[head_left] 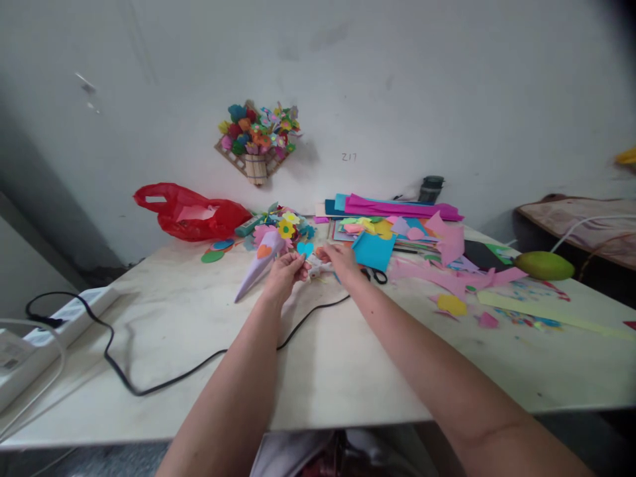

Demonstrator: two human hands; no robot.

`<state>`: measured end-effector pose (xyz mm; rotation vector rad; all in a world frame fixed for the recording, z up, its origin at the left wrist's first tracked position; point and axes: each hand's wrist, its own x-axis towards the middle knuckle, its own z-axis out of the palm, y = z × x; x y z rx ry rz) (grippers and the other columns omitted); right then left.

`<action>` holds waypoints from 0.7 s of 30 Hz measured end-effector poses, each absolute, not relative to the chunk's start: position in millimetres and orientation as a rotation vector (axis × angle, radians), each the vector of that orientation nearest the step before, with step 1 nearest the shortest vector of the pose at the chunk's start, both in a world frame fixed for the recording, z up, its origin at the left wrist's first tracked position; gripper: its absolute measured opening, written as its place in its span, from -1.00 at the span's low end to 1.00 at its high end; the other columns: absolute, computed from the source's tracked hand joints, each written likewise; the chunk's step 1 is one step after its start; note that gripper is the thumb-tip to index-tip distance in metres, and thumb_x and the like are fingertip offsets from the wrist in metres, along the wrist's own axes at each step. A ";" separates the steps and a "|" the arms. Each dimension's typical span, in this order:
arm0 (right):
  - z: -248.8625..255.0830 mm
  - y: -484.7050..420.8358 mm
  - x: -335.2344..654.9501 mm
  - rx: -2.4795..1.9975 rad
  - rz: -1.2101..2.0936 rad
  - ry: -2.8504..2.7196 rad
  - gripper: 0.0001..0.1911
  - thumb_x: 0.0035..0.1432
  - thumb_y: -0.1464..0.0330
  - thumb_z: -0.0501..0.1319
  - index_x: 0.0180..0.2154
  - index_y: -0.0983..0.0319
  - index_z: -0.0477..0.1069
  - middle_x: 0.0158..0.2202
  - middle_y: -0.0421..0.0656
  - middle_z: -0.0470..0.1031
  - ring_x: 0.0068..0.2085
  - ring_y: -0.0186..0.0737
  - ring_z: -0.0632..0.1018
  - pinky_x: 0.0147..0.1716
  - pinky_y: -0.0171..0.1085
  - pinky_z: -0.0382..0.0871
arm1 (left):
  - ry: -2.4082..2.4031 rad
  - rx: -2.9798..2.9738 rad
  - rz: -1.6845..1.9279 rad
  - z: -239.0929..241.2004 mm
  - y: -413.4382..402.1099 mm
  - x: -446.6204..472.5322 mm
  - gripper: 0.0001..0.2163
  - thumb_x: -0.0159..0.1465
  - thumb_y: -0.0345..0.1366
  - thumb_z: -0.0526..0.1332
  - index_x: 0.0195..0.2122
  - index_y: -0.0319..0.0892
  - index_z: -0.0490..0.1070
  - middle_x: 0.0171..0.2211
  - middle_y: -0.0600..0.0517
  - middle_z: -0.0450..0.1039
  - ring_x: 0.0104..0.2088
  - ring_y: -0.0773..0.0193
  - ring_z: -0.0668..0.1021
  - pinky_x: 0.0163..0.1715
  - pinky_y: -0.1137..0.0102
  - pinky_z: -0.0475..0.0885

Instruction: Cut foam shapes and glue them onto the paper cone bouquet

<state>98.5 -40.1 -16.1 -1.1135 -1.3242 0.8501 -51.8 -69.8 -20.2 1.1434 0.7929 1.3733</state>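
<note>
My left hand (284, 270) is pinched round a small blue paper heart (305, 248) that sticks up above its fingers. Just left of it a lilac paper cone (258, 265) with an orange heart lies on the table, paper flowers (285, 228) at its wide end. My right hand (340, 257) is closed on a small white object (318, 268), perhaps a glue gun, whose black cord (199, 364) trails back across the table. Both hands nearly touch.
A white table (348, 358) carries stacked coloured paper sheets (392, 209), pink scraps (452, 275), black-handled scissors (375, 273), a red plastic bag (191, 212), a green object (544, 265) at right and a white power strip (44, 331) at left. A paper-flower ornament (258, 139) hangs on the wall.
</note>
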 end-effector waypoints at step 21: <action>-28.8 -52.9 49.7 -1.102 1.089 -1.040 -0.86 -0.02 0.32 0.18 -0.55 0.23 0.32 -0.66 -0.25 0.41 -0.61 -0.33 0.45 -0.69 -0.41 0.24 | 2.388 1.320 1.673 7.7 -72.3 -102.6 -0.54 0.06 -0.04 0.29 -0.05 -0.14 0.36 -0.02 -0.09 0.44 0.08 -0.02 0.35 -0.04 0.21 0.30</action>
